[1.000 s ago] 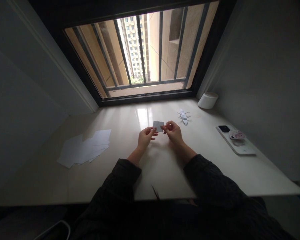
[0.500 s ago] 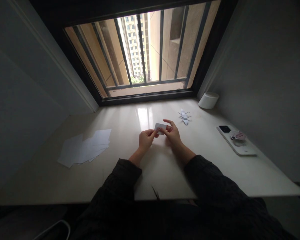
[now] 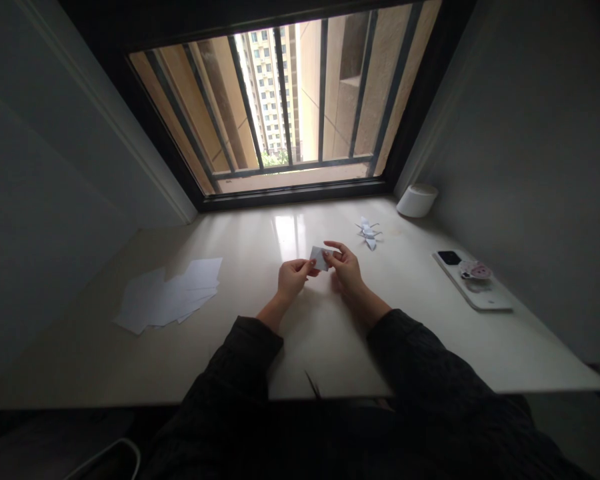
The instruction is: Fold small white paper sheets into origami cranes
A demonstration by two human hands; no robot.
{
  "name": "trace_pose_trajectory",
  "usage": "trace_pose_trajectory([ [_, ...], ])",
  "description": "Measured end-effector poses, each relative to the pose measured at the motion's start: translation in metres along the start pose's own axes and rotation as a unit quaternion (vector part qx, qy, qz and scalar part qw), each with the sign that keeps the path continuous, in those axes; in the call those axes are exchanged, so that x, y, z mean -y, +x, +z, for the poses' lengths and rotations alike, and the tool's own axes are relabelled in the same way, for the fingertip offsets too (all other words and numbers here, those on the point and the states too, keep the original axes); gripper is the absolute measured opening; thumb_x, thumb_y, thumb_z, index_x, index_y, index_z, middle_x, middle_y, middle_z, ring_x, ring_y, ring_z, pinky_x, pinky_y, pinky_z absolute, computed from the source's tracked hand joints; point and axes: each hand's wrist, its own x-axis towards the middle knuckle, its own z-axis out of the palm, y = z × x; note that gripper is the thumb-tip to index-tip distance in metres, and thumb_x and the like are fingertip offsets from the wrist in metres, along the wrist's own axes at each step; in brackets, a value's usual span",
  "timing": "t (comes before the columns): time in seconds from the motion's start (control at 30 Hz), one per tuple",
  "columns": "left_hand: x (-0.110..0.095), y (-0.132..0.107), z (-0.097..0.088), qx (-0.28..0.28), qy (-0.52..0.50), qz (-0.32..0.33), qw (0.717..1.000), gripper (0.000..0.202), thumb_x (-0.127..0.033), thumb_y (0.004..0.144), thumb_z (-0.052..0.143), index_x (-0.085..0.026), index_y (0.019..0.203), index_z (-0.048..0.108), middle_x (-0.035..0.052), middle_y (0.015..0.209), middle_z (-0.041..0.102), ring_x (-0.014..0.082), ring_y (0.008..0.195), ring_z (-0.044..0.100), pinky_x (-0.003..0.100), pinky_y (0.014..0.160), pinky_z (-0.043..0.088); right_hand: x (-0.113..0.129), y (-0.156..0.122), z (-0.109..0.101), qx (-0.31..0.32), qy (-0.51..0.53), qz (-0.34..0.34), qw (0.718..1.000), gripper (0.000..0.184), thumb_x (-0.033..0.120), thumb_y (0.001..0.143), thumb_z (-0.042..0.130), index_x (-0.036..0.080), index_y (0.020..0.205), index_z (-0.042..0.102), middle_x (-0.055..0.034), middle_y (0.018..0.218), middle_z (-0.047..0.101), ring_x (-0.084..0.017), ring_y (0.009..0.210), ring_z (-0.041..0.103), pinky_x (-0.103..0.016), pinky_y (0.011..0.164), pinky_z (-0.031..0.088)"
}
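Observation:
A small folded piece of white paper is held up between my two hands over the middle of the table. My left hand pinches its lower left edge between thumb and fingers. On the other side, my right hand grips the right edge with the thumb on the near face and the index finger raised and curved above. A crease runs across the face of the paper. Behind my right hand lie folded white paper cranes, whose exact number I cannot make out.
Several loose white paper sheets overlap on the left of the pale table. A phone with a pinkish grip lies at right. A white cylindrical object stands in the back right corner, beside the barred window.
My right thumb has shifted slightly to the right, away from my left thumb, and more of the folded paper's face shows. My left hand has hardly moved.

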Motion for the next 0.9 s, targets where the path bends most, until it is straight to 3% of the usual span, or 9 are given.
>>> trace_pose_trajectory([
  [0.3, 0.0011, -0.0005, 0.0001, 0.000, -0.013, 0.007, 1.000, 0.041, -0.053, 0.076, 0.062, -0.013, 0.078, 0.072, 0.0120, 0.075, 0.072, 0.0220, 0.072, 0.069, 0.027, 0.056, 0.048, 0.0017, 0.0032, -0.0045, 0.022, -0.056, -0.021, 0.998, 0.053, 0.054, 0.068, 0.069, 0.018, 0.106, 0.062, 0.0014, 0.061, 0.064, -0.015, 0.056, 0.057, -0.029, 0.057, 0.047],
  [0.43, 0.0027, 0.0010, -0.0017, -0.030, -0.009, 0.016, 0.999, 0.040, -0.052, 0.076, 0.062, -0.014, 0.081, 0.071, 0.0106, 0.074, 0.072, 0.0221, 0.074, 0.069, 0.027, 0.057, 0.049, 0.0029, 0.0063, -0.0063, 0.007, -0.065, -0.038, 0.997, 0.049, 0.056, 0.074, 0.062, 0.019, 0.108, 0.062, -0.0003, 0.069, 0.066, -0.014, 0.059, 0.058, -0.027, 0.057, 0.047],
  [0.63, 0.0011, 0.0025, -0.0041, -0.067, -0.035, 0.032, 0.997, 0.041, -0.054, 0.077, 0.060, -0.014, 0.081, 0.069, 0.0095, 0.077, 0.072, 0.0218, 0.076, 0.069, 0.026, 0.057, 0.048, 0.0013, 0.0037, -0.0048, 0.061, -0.077, -0.045, 0.994, 0.062, 0.047, 0.063, 0.076, 0.022, 0.117, 0.055, -0.0003, 0.074, 0.068, -0.017, 0.070, 0.064, -0.032, 0.067, 0.050],
  [0.8, 0.0037, 0.0019, -0.0052, -0.062, -0.005, 0.014, 0.998, 0.038, -0.054, 0.075, 0.063, -0.017, 0.083, 0.070, 0.0085, 0.081, 0.072, 0.0219, 0.077, 0.069, 0.027, 0.060, 0.048, -0.0007, 0.0022, -0.0050, 0.029, -0.120, -0.069, 0.990, 0.042, 0.043, 0.065, 0.075, 0.021, 0.098, 0.062, -0.0023, 0.075, 0.068, -0.019, 0.070, 0.064, -0.033, 0.067, 0.050],
  [0.9, 0.0048, 0.0009, -0.0049, -0.073, 0.000, 0.014, 0.997, 0.034, -0.051, 0.072, 0.067, -0.021, 0.087, 0.071, 0.0071, 0.085, 0.073, 0.0207, 0.077, 0.068, 0.028, 0.065, 0.049, 0.0050, 0.0001, -0.0063, -0.024, -0.191, -0.132, 0.972, 0.028, 0.041, 0.072, 0.070, 0.022, 0.091, 0.065, -0.0032, 0.078, 0.067, -0.018, 0.071, 0.061, -0.033, 0.065, 0.049],
])
